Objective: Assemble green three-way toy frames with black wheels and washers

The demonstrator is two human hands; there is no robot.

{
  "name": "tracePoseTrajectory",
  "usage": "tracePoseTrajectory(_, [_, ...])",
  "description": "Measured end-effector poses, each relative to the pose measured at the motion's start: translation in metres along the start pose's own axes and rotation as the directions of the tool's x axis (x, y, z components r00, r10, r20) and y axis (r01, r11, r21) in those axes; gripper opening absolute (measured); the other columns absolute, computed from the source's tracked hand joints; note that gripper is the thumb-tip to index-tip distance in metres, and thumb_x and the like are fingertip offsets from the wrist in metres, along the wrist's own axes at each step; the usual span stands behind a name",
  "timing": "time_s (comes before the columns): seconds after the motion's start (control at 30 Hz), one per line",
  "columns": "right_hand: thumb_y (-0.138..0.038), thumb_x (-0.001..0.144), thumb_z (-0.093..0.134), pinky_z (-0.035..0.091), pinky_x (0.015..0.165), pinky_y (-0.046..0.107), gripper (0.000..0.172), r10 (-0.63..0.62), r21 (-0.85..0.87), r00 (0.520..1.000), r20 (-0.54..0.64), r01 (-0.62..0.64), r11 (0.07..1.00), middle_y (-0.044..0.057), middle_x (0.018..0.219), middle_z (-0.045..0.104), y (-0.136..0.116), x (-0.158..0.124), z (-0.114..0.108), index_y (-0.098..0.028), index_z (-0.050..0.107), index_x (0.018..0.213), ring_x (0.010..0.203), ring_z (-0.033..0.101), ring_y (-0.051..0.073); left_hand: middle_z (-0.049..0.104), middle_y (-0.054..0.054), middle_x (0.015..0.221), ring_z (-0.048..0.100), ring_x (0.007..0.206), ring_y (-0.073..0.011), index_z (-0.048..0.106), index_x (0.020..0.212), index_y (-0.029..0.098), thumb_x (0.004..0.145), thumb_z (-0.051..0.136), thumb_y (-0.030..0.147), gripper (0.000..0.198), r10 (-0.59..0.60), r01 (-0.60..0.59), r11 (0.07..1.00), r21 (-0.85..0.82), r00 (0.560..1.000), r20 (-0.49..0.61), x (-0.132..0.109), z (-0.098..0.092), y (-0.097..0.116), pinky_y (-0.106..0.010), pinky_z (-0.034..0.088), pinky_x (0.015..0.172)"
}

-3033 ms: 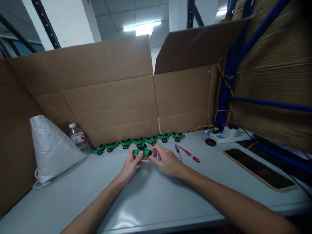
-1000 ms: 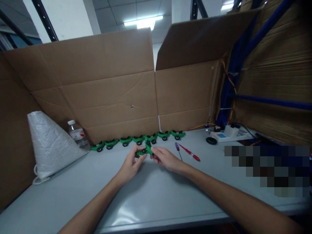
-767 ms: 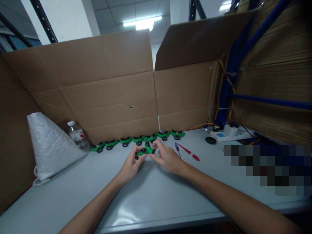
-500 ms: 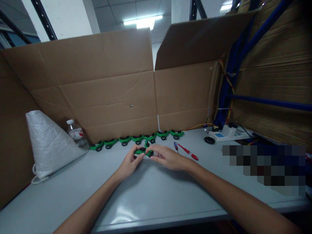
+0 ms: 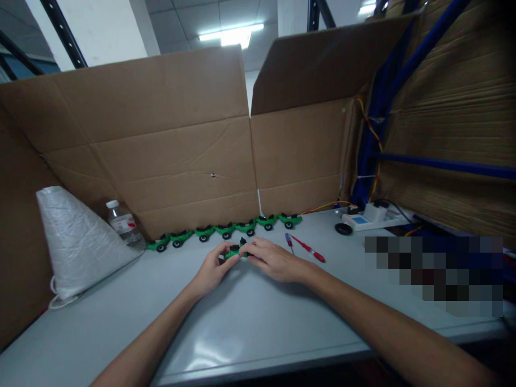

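Observation:
Between my two hands, over the middle of the table, is a small green toy vehicle (image 5: 233,253) with black parts. My left hand (image 5: 215,267) pinches its left end between thumb and fingers. My right hand (image 5: 274,259) closes on its right end, hiding much of that side. A row of several similar green toy vehicles (image 5: 226,232) with black wheels stands behind, along the cardboard. Just right of my right hand lie a small screwdriver (image 5: 289,241) with a purple-blue handle and a longer red screwdriver (image 5: 318,257).
Cardboard walls (image 5: 181,161) close off the back of the grey table (image 5: 250,333). At left stand a silvery bag (image 5: 80,247) and a water bottle (image 5: 124,223). A power strip (image 5: 363,220), a black ring-shaped item (image 5: 343,229) and wires are at right, near a blue metal frame (image 5: 363,185).
The toy vehicle has turned slightly in my fingers, and my right fingers now cover more of its right end. The whole view has shifted a little; the row stays put.

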State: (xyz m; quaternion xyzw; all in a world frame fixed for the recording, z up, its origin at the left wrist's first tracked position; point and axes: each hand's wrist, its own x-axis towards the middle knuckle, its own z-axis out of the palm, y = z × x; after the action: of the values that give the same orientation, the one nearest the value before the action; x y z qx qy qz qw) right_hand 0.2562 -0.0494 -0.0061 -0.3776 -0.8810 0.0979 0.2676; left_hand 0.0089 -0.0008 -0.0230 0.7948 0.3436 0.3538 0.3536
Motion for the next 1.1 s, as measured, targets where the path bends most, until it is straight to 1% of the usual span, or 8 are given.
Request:
tracePoseTrajectory(0.13, [-0.036, 0.112, 0.042, 0.042, 0.094, 0.038, 0.028, 0.022, -0.094, 0.999, 0.038, -0.018, 0.995, 0.007, 0.110, 0.058, -0.003, -0.002, -0.001, -0.029, 0.065, 0.126, 0.106, 0.054, 0.024, 0.067, -0.007, 0.105, 0.062, 0.091, -0.0201, 0.069, 0.123, 0.018, 0.093, 0.071, 0.052, 0.045, -0.011, 0.012, 1.000, 0.020, 1.000, -0.021, 0.001, 0.000, -0.004, -0.027, 0.051, 0.072])
tracePoseTrajectory(0.23, [-0.046, 0.111, 0.045, 0.041, 0.095, 0.040, 0.031, 0.030, -0.148, 0.998, 0.063, -0.020, 0.989, 0.008, 0.110, 0.059, -0.008, -0.003, -0.001, -0.029, 0.066, 0.126, 0.107, 0.053, 0.026, 0.071, -0.009, 0.109, 0.065, 0.096, -0.0216, 0.070, 0.122, 0.017, 0.093, 0.072, 0.049, 0.043, 0.001, -0.001, 1.000, 0.014, 1.000, -0.003, 0.001, -0.001, -0.007, -0.030, 0.053, 0.079])
tracePoseTrajectory(0.3, [-0.047, 0.111, 0.044, 0.040, 0.095, 0.041, 0.033, 0.028, -0.193, 0.996, 0.082, -0.012, 0.981, 0.009, 0.109, 0.060, -0.009, -0.003, 0.002, -0.029, 0.066, 0.127, 0.107, 0.053, 0.027, 0.073, -0.009, 0.110, 0.066, 0.099, -0.0229, 0.072, 0.120, 0.018, 0.094, 0.070, 0.047, 0.039, 0.011, -0.011, 1.000, 0.026, 1.000, 0.014, 0.001, -0.002, -0.009, -0.033, 0.054, 0.085])
tracePoseTrajectory(0.47, [-0.047, 0.111, 0.042, 0.038, 0.095, 0.042, 0.035, 0.025, -0.275, 0.992, 0.120, 0.009, 0.961, 0.010, 0.111, 0.062, -0.008, -0.004, 0.007, -0.031, 0.065, 0.132, 0.107, 0.053, 0.028, 0.076, -0.009, 0.114, 0.067, 0.106, -0.0260, 0.074, 0.116, 0.021, 0.096, 0.069, 0.042, 0.030, 0.053, -0.053, 0.975, 0.216, 0.999, 0.007, 0.001, -0.005, -0.013, -0.038, 0.052, 0.097])
tracePoseTrajectory(0.63, [-0.051, 0.107, 0.049, 0.038, 0.095, 0.043, 0.037, 0.029, -0.329, 0.989, 0.147, 0.021, 0.944, 0.012, 0.119, 0.061, -0.013, -0.006, 0.006, -0.032, 0.064, 0.134, 0.111, 0.052, 0.031, 0.076, -0.009, 0.116, 0.066, 0.106, -0.0271, 0.074, 0.117, 0.023, 0.096, 0.069, 0.039, 0.027, 0.089, -0.069, 0.923, 0.378, 0.995, -0.035, 0.001, -0.009, -0.016, -0.040, 0.050, 0.097])
tracePoseTrajectory(0.73, [-0.054, 0.104, 0.055, 0.039, 0.094, 0.043, 0.039, 0.021, -0.355, 0.986, 0.167, 0.040, 0.934, 0.013, 0.123, 0.061, -0.016, -0.008, 0.007, -0.031, 0.062, 0.136, 0.114, 0.052, 0.032, 0.075, -0.009, 0.115, 0.066, 0.107, -0.0277, 0.074, 0.117, 0.023, 0.097, 0.068, 0.040, 0.027, 0.112, -0.092, 0.899, 0.428, 0.993, -0.022, 0.000, -0.010, -0.015, -0.041, 0.049, 0.098])
tracePoseTrajectory(0.97, [-0.054, 0.102, 0.058, 0.041, 0.091, 0.043, 0.037, 0.034, -0.431, 0.989, 0.142, 0.031, 0.902, 0.014, 0.119, 0.062, -0.020, -0.007, 0.013, -0.026, 0.066, 0.124, 0.112, 0.054, 0.033, 0.073, -0.010, 0.114, 0.064, 0.110, -0.0285, 0.074, 0.118, 0.023, 0.097, 0.068, 0.039, 0.027, 0.102, -0.096, 0.870, 0.484, 0.995, 0.014, 0.000, -0.013, -0.017, -0.042, 0.047, 0.102])
tracePoseTrajectory(1.1, [-0.053, 0.103, 0.059, 0.040, 0.091, 0.042, 0.034, 0.051, -0.454, 0.992, 0.111, 0.005, 0.891, 0.014, 0.120, 0.062, -0.019, -0.006, 0.012, -0.025, 0.066, 0.120, 0.114, 0.052, 0.033, 0.070, -0.010, 0.117, 0.062, 0.113, -0.0286, 0.072, 0.124, 0.025, 0.097, 0.069, 0.038, 0.030, 0.100, -0.078, 0.867, 0.492, 0.995, -0.017, 0.000, -0.014, -0.018, -0.042, 0.047, 0.104])
